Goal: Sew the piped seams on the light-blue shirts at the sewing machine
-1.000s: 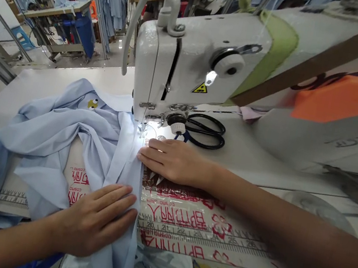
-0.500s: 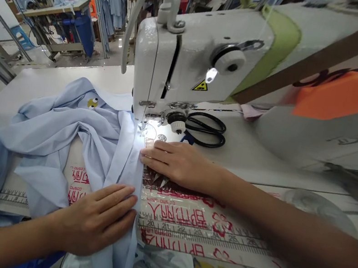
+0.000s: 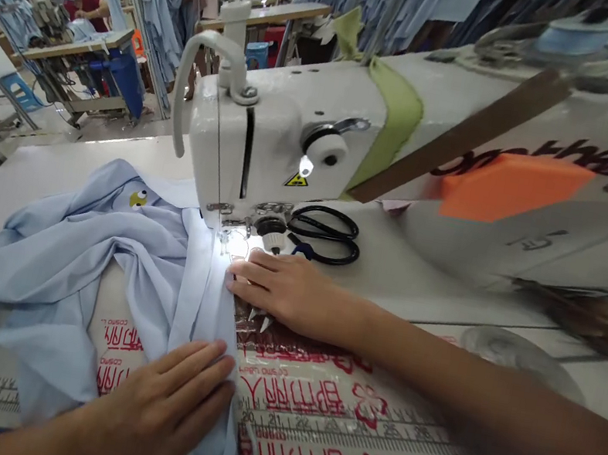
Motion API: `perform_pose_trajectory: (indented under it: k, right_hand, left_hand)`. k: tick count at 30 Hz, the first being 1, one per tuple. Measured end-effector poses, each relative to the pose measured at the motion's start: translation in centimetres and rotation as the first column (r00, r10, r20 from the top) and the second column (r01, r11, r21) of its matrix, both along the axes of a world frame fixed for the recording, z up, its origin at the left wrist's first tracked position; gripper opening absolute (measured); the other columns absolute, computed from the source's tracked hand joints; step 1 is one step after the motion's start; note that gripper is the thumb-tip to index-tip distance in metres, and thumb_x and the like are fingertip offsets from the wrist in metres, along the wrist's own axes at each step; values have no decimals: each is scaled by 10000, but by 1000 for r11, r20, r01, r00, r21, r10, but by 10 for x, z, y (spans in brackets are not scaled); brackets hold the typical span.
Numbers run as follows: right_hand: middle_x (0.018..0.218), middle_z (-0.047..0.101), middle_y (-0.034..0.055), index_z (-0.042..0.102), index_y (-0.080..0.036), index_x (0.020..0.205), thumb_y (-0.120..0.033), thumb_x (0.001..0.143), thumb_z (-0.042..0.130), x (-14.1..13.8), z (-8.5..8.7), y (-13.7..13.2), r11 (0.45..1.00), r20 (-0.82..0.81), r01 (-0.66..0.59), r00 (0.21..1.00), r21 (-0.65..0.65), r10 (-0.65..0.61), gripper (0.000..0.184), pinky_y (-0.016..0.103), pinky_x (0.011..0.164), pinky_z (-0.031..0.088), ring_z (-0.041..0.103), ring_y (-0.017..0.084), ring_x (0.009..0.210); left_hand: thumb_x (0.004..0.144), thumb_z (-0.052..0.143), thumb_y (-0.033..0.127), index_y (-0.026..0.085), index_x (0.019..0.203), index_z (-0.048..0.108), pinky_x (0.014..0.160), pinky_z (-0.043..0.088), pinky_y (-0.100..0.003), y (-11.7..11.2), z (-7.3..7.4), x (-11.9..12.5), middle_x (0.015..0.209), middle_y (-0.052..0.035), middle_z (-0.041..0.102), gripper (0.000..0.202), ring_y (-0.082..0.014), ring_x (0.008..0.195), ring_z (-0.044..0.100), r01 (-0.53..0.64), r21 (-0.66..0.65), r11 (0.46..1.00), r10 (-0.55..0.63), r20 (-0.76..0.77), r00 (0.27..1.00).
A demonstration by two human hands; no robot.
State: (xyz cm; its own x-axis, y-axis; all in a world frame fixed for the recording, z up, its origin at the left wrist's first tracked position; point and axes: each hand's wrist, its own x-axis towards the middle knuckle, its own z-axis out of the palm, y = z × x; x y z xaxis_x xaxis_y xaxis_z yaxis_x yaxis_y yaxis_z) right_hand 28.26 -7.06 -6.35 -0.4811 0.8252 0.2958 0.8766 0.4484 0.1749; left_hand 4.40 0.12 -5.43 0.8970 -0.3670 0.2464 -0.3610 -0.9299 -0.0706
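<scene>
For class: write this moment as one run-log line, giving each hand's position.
left hand: flat on light blue garment | right hand: fingertips at garment edge by presser foot | nearby: black scissors beside sewing machine

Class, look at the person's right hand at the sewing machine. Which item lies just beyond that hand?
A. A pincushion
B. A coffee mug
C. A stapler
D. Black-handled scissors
D: the scissors lie just beyond the right hand, beside the sewing machine.
</scene>
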Motion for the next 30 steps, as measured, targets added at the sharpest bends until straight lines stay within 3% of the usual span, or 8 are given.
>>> perform_pose_trajectory:
  k: [6,10,18,22,25,27,29,30]
  right_hand:
    - [1084,588,64,577,-167,1051,-122,880,408,0,14,16,966,153,230,966,-122,-210,245,275,541,371,529,166,826]
    - [996,634,72,587,-168,1038,-73,863,379,1,19,22,937,208,299,943,-180,-261,288,277,517,343,553,172,768]
    - [1236,522,26,531,-185,1142,-158,917,377,-4,5,6,991,-39,126,991,-36,-127,274,259,542,362,522,153,911]
    - [1186,547,34,546,-176,1111,-155,906,383,-2,-2,6,995,-114,98,989,-22,-100,263,263,574,370,498,174,955]
    - [1073,584,72,577,-151,1023,-117,839,424,-6,4,-4,988,-205,126,969,-89,-142,242,262,569,359,520,183,901]
    - [895,615,57,593,-155,934,-100,785,436,-17,9,-25,962,-340,214,904,-168,-260,223,255,532,336,540,156,755]
    - [680,591,10,594,-182,791,-127,775,441,-41,8,-55,909,-487,274,775,-314,-402,163,250,484,308,498,116,565]
    - [544,533,-12,553,-202,633,-177,792,446,-57,4,-71,895,-543,227,729,-383,-417,194,250,451,285,450,106,482]
  left_hand:
    - [903,295,103,21,1152,519,969,451,-443,35,-6,17,1236,-178,519,344,-289,1249,384,23,-63,998,-25,-27,999]
    - [898,297,81,17,1132,527,962,454,-445,55,-5,31,1202,-183,539,335,-286,1238,398,65,-80,995,-64,9,998]
    - [872,372,62,8,1004,583,920,482,-396,60,7,41,991,-158,624,255,-257,1073,531,171,-102,980,-162,91,983]
    - [883,353,89,17,997,577,883,496,-395,47,10,37,983,-153,626,261,-250,1025,550,163,-165,973,-154,64,986]
    - [846,436,78,41,927,573,839,509,-378,36,8,30,883,-132,636,162,-241,970,574,191,-212,959,-177,80,981]
    - [847,463,131,82,898,548,792,521,-349,34,8,22,858,-113,625,111,-213,921,589,66,-395,916,-41,71,997]
    - [852,478,225,138,856,530,742,521,-321,38,13,15,854,-81,613,101,-182,851,599,-195,-573,796,263,38,964]
    - [843,497,262,163,836,531,715,514,-311,40,17,12,833,-57,611,105,-170,800,600,-331,-604,726,427,18,904]
